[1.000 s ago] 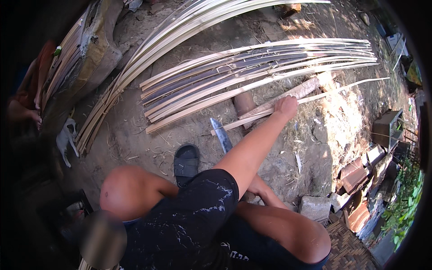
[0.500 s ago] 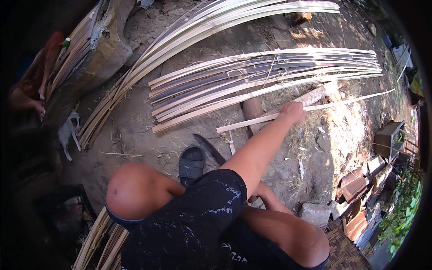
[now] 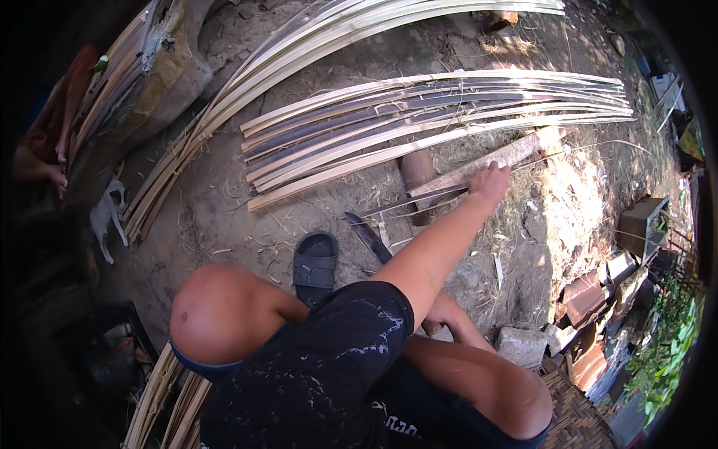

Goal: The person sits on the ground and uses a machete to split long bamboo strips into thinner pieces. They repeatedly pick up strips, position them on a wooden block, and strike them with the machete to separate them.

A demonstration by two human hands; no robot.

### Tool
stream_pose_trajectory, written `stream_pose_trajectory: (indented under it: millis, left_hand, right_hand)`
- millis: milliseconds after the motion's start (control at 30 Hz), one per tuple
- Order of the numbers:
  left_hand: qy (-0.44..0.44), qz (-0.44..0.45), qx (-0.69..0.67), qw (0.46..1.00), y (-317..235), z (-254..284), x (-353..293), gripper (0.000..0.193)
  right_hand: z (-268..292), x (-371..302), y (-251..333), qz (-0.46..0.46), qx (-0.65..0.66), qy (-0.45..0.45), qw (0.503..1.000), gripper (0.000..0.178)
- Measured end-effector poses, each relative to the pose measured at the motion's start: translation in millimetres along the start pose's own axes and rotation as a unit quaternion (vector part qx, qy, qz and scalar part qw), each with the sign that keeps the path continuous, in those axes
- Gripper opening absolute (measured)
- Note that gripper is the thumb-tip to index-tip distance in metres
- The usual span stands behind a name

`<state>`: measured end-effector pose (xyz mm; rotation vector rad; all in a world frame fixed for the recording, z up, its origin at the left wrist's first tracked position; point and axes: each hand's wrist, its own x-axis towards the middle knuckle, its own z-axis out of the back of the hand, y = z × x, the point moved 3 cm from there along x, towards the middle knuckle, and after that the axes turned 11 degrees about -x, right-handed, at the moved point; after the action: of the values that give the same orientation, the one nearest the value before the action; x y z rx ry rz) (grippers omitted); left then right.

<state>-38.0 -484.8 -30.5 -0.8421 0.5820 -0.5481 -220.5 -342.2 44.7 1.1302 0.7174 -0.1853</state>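
Note:
My left hand (image 3: 490,183) reaches out ahead, its fingers closed around a long thin strip of wood or bamboo (image 3: 576,150). The strip shows as a narrow, dark edge, running from near the knife tip to the sunlit ground at right. Below it rests a split piece of wood (image 3: 516,152), lying across a short round log (image 3: 417,176). My right hand (image 3: 446,309), partly hidden by my left arm and right leg, grips the handle of a large knife. Its dark blade (image 3: 366,238) points up and left beside the black slipper (image 3: 314,262).
Several long strips (image 3: 299,168) lie side by side beyond my hands. A longer bundle (image 3: 262,82) curves behind them. A white animal (image 3: 108,217) is at left, near another person's hand (image 3: 58,179). Stone blocks (image 3: 521,346) and a metal box (image 3: 642,224) stand at right.
The strip in my left hand has turned from its pale broad face to its thin dark edge. The knife blade has come further into view, and the view has shifted slightly.

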Motion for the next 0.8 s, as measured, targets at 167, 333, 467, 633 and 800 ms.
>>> stream_pose_trajectory:
  millis: [167, 333, 467, 633, 800]
  left_hand:
    - [0.040, 0.023, -0.028, 0.999, 9, 0, 13, 0.032]
    - [0.118, -0.190, 0.275, 0.935, 26, 79, 18, 0.026]
    - [0.218, -0.243, 0.404, 0.854, 58, 206, -28, 0.034]
    - [0.361, 0.072, 0.199, 0.908, 153, 228, -136, 0.056]
    - [0.165, 0.092, -0.152, 0.970, 172, 179, -184, 0.035]
  right_hand:
    - [-5, 0, -1, 0.027, 0.064, 0.046, 0.997, 0.012]
    - [0, 17, -65, -0.086, 0.414, -0.147, 0.894, 0.021]
    - [14, 13, -85, -0.087, 0.350, -0.265, 0.894, 0.022]
    - [23, 6, -67, 0.047, -0.261, -0.453, 0.851, 0.042]
    - [67, -15, -81, -0.100, -0.296, -0.431, 0.846, 0.051]
